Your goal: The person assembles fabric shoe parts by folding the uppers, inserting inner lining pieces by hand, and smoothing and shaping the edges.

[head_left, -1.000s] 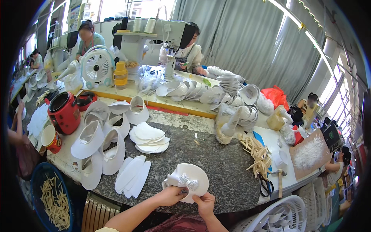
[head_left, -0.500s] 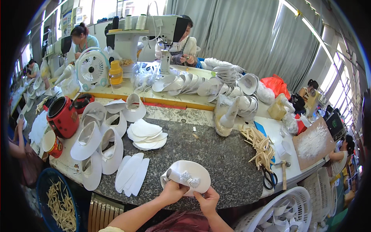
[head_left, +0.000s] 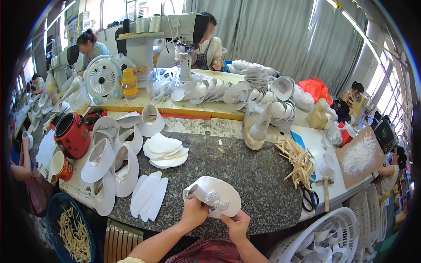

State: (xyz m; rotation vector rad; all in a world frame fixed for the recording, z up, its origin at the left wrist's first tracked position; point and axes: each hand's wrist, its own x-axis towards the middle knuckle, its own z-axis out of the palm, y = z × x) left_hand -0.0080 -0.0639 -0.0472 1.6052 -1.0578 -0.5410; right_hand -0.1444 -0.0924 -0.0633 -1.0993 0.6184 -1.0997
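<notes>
A white shoe upper point(head_left: 229, 193) with a glittery bow ornament is held over the front of the stone slab. Its broad, rounded end points right, and a curled band stands at its left end. My left hand point(head_left: 195, 213) is closed round the curled band. Lower right, my right hand point(head_left: 237, 224) pinches the bottom edge near the bow between thumb and fingers. To the left, a fan of flat white insole-shaped pieces point(head_left: 149, 196) lies on the slab. Behind them sits a stack of rounded white pieces point(head_left: 165, 151).
Several white shoe uppers point(head_left: 126, 170) crowd the left, beside a red pot point(head_left: 72, 135) and a red cup point(head_left: 61, 166). Wooden sticks point(head_left: 296, 163), black scissors point(head_left: 310, 198) and a hammer point(head_left: 326, 193) lie right. A blue basket point(head_left: 66, 199) and a white basket point(head_left: 302, 239) stand low at the sides.
Both hands have lifted slightly, and the shoe upper has tilted so its rounded end sits a little higher. My left hand has shifted up over the curled band.
</notes>
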